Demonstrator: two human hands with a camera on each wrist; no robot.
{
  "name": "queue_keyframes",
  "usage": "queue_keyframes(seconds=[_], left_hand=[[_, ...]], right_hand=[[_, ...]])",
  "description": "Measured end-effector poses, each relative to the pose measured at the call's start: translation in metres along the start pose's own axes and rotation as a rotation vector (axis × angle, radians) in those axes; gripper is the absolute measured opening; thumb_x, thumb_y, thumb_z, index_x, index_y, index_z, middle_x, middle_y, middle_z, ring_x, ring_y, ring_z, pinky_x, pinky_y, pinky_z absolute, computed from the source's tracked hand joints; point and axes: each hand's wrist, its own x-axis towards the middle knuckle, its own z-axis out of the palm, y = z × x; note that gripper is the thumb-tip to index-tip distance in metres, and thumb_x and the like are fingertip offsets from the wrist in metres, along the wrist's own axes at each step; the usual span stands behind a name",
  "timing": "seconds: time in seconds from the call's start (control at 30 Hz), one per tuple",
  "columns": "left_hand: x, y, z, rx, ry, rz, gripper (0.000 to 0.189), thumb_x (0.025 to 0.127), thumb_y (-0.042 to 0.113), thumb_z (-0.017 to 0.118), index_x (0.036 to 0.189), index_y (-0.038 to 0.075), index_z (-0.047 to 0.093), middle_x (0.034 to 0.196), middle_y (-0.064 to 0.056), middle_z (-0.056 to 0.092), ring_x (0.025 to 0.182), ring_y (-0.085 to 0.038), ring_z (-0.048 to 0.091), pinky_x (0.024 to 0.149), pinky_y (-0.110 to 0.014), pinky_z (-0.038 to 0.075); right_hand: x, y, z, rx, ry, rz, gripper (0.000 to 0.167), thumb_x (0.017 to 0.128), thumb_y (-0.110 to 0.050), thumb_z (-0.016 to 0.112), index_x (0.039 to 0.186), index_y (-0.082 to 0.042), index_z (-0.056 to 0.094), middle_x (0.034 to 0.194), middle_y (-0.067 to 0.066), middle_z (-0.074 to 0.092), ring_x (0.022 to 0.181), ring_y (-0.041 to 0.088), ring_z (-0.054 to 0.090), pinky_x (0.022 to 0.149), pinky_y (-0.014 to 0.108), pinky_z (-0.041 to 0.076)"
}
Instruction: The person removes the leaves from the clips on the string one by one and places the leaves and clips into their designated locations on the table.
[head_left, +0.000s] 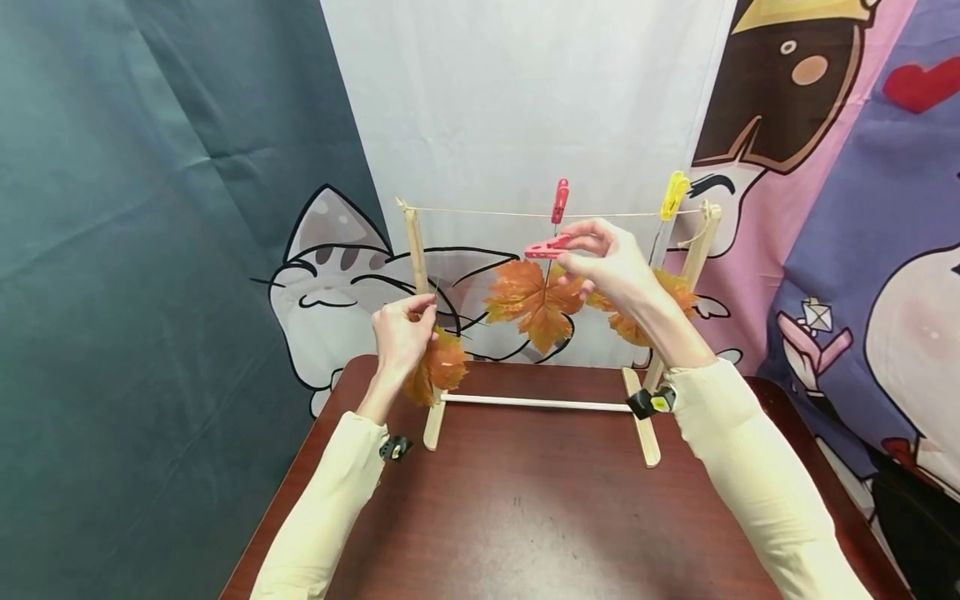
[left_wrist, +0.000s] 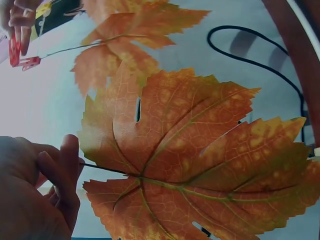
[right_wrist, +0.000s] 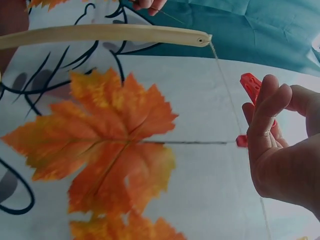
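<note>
Between the thumb and fingertips of my left hand [head_left: 403, 333] is the thin stem of an orange artificial maple leaf [left_wrist: 190, 170], which hangs below the hand beside the left wooden post. My right hand [head_left: 613, 260] pinches a red clothespin [head_left: 545, 248] in front of the middle of the string [head_left: 480, 212]. Just behind it, another red clothespin [head_left: 560, 202] clips the stem of a second maple leaf [head_left: 542, 304] to the string. Farther right, a yellow clothespin [head_left: 675, 196] holds a third leaf [head_left: 632, 329], partly hidden by my right forearm.
The string runs between two wooden posts, the left post [head_left: 416, 250] and the right post [head_left: 701, 246]. A white rod [head_left: 536, 403] joins their feet on the dark red table [head_left: 510, 508]. Behind stands a cloth backdrop [head_left: 525, 100] with cartoon figures.
</note>
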Motion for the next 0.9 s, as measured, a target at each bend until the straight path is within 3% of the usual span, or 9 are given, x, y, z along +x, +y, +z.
queue_keyframes(seconds=[0.17, 0.33, 0.5, 0.63, 0.9], left_hand=[[-0.013, -0.009, 0.0, 0.072, -0.049, 0.009, 0.017, 0.087, 0.001, 0.07, 0.102, 0.001, 0.078, 0.083, -0.012, 0.075, 0.047, -0.016, 0.066, 0.047, -0.02, 0.049], [-0.024, -0.019, 0.001, 0.124, -0.09, 0.048, 0.018, 0.086, 0.0, 0.071, 0.102, 0.002, 0.079, 0.078, -0.01, 0.074, 0.046, -0.016, 0.066, 0.056, -0.034, 0.055], [-0.036, -0.032, 0.002, 0.175, -0.122, 0.065, 0.019, 0.084, -0.001, 0.071, 0.101, 0.003, 0.079, 0.068, -0.006, 0.072, 0.044, -0.014, 0.063, 0.058, -0.038, 0.053], [-0.044, -0.039, 0.003, 0.207, -0.142, 0.057, 0.019, 0.084, 0.0, 0.072, 0.1, 0.004, 0.08, 0.07, -0.007, 0.073, 0.044, -0.013, 0.063, 0.061, -0.041, 0.054], [-0.059, -0.048, 0.005, 0.284, -0.196, 0.034, 0.017, 0.084, 0.004, 0.075, 0.099, 0.008, 0.081, 0.082, -0.009, 0.075, 0.067, -0.026, 0.071, 0.066, -0.048, 0.053]], right_hand=[[-0.017, 0.017, -0.012, 0.039, -0.01, 0.018, 0.036, 0.093, -0.005, 0.068, 0.125, -0.001, 0.051, 0.111, 0.008, 0.067, 0.068, 0.02, 0.07, 0.047, 0.025, 0.05], [-0.034, 0.034, -0.022, 0.115, -0.019, 0.039, 0.032, 0.093, -0.004, 0.069, 0.121, -0.004, 0.053, 0.106, 0.005, 0.069, 0.067, 0.018, 0.069, 0.047, 0.023, 0.049], [-0.051, 0.052, -0.031, 0.196, -0.022, 0.064, 0.031, 0.092, -0.001, 0.07, 0.119, -0.004, 0.053, 0.105, 0.003, 0.07, 0.066, 0.016, 0.069, 0.046, 0.023, 0.049], [-0.061, 0.065, -0.035, 0.215, -0.019, 0.07, 0.031, 0.092, 0.0, 0.069, 0.118, -0.005, 0.052, 0.105, 0.002, 0.07, 0.066, 0.015, 0.069, 0.045, 0.022, 0.047], [-0.083, 0.091, -0.042, 0.263, -0.018, 0.058, 0.032, 0.092, 0.002, 0.068, 0.12, -0.001, 0.053, 0.108, 0.003, 0.071, 0.067, 0.017, 0.069, 0.046, 0.023, 0.049]])
